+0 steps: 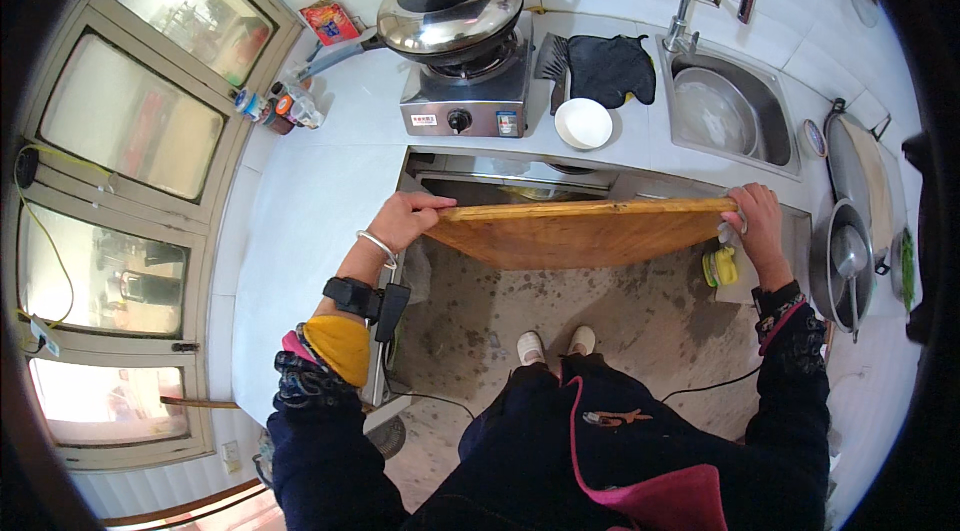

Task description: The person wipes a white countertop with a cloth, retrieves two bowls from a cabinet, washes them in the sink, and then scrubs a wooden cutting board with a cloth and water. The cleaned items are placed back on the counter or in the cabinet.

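A large wooden board (577, 234) is held up in front of me, its long upper edge toward my view and its face tilted downward. My left hand (409, 219) grips the board's left corner, thumb and forefinger along the edge. At the opposite corner my right hand (757, 216) is closed on the board. Below the board the floor shows, with my feet in light slippers (530, 347). Behind it, an open space under the counter (487, 189) is partly hidden by the board.
A lidded wok (454, 13) sits on a gas stove (465, 103). To its right are a cleaver (555, 65), a black cloth (611, 65), a white bowl (583, 123) and a sink (784, 133) holding a basin (712, 110). A metal pot with a ladle (847, 253) stands at right.
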The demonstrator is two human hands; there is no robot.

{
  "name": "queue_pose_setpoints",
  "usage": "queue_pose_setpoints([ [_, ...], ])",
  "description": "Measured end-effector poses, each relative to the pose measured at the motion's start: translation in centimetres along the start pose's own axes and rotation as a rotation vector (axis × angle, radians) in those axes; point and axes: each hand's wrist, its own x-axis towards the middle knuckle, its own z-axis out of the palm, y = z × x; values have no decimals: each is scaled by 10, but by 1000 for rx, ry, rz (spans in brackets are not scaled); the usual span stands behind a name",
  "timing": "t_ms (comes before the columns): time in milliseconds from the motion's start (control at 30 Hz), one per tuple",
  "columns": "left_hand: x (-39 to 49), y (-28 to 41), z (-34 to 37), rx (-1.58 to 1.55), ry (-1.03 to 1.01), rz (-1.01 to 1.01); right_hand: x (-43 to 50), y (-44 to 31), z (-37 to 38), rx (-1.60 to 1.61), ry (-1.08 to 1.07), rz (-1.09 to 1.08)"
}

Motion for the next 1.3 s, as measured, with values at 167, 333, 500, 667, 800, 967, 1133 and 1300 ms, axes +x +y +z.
queue_pose_setpoints([
  [167,-12,-21,-3,-64,186,-60,0,1,1,-6,-3,-7],
  [333,-43,-55,2,-583,466,-213,0,-2,-1,2,-1,17],
  [500,-62,-77,49,-613,581,-242,3,-4,-1,3,1,41],
  [667,-39,-75,60,-631,657,-252,6,-4,-3,30,-41,46],
  [800,-10,-61,63,-828,762,127,3,-5,-6,47,-76,82],
  [967,3,-54,65,-1017,504,223,-2,-8,-12,128,-69,92],
  [1133,-3,-60,66,-908,489,256,23,-46,-25,292,114,201],
  [1300,-8,-63,72,-824,483,274,90,-171,-4,512,90,-76],
])
